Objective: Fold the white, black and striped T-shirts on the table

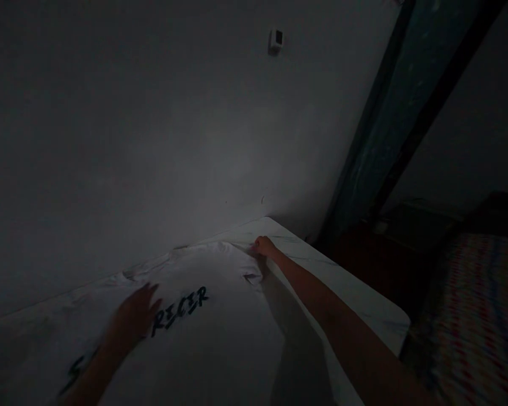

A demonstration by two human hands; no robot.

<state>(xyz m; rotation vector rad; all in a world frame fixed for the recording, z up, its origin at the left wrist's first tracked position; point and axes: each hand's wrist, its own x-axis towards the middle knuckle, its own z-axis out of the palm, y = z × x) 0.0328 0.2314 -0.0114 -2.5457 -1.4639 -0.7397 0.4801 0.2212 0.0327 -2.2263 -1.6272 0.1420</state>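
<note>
R hand (263,246): fingers curled tight, pinching edge of white shirt (220,344) at its far R side; fingertips too dark & small to make out. L hand (138,313): fingers loosely apart, no grip seen, over shirt's L part; blurred, can't tell if palm touches cloth. L hand & forearm cover middle of dark lettering (180,309), so only "S" at lower L & approx. "RECER" at R show; exact spelling unclear. Shirt lies spread on table (364,299), print up, mostly smooth, w/ creases & a bunched fold nr R hand; near end cut off by bottom of view. Table: white w/ grey veins, against wall (195,124). Sm. white box (276,40) on wall, details unclear. Far R: greenish curtain (376,129) & multicol. bedding (482,299), v. dim, bedding cut off at R edge.
</note>
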